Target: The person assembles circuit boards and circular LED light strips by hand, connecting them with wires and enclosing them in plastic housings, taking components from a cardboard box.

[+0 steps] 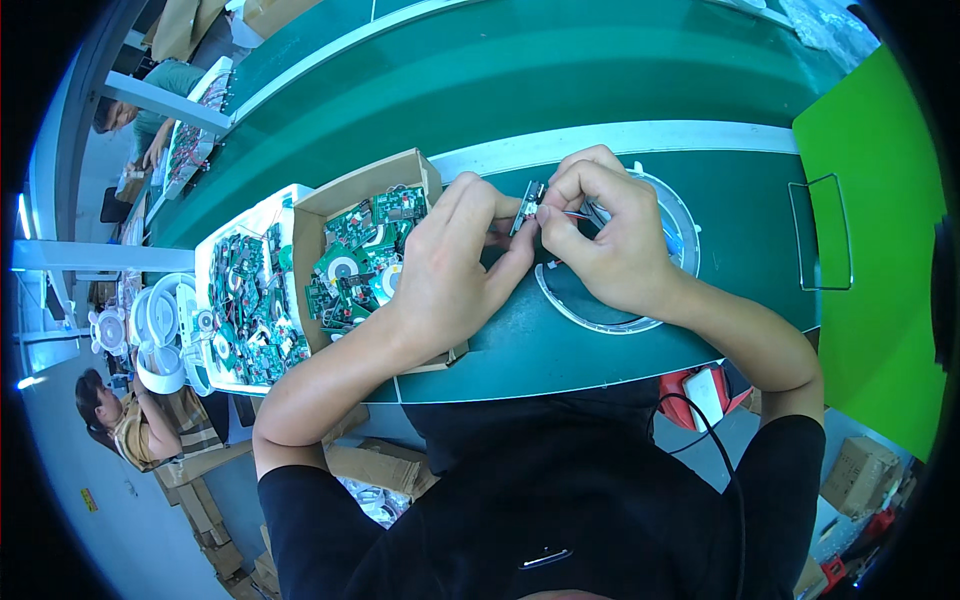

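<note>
A small dark circuit board (pixel 527 208) with a white socket stands on edge between my hands, over the green bench. The closed thumb and fingers of my left hand (pixel 450 258) hold it. My right hand (pixel 618 235) is closed too, its thumb and forefinger pinched at the board's edge on thin wires (pixel 577 213). Whether a plug sits in those fingertips is hidden. Beneath and behind my right hand lies a round white ring-shaped frame (pixel 688 232), with bluish clear material inside its far right part. My right hand covers much of the ring.
Left of my hands stands a cardboard box (pixel 312 262) of green circuit boards, beside a white tray (pixel 203 262) heaped with more. White round housings (pixel 165 325) are stacked farther left. A bright green panel (pixel 885 240) with a wire handle bounds the right. Two people sit at the left.
</note>
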Demonstrator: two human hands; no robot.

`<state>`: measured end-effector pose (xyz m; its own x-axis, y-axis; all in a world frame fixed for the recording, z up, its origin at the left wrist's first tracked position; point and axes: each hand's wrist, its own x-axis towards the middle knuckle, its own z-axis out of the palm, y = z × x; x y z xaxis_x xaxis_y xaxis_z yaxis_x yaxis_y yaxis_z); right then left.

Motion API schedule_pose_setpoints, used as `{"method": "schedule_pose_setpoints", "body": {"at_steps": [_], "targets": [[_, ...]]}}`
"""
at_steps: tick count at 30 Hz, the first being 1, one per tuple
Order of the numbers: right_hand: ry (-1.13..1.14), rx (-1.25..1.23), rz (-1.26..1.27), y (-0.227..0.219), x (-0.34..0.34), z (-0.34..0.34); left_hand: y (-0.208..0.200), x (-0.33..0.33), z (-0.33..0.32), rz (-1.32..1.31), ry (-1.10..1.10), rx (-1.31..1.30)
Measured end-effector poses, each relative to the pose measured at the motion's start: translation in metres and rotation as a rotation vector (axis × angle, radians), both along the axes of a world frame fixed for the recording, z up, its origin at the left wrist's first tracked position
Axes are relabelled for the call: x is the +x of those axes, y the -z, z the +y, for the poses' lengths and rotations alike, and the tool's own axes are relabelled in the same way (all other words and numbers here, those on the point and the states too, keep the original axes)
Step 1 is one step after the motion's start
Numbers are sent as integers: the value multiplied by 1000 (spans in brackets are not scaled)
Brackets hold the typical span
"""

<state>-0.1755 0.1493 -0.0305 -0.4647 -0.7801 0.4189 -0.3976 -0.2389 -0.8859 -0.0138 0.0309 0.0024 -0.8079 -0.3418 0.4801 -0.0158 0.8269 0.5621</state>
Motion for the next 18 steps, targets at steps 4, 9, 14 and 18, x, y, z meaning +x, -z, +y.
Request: {"method": "schedule_pose_setpoints", "body": {"at_steps": [4,9,14,18], "targets": [[-16,-19,-11,2,-2,2,1,0,2,7,6,-43],[-37,-17,-59,2,-2,2,3,2,2,7,-17,-56],[-59,-24,-83,3,-3,2,1,2,3,27,35,-105],[-133,64,-102,-4,-4,11,-1,1,7,70,58,-300]]}}
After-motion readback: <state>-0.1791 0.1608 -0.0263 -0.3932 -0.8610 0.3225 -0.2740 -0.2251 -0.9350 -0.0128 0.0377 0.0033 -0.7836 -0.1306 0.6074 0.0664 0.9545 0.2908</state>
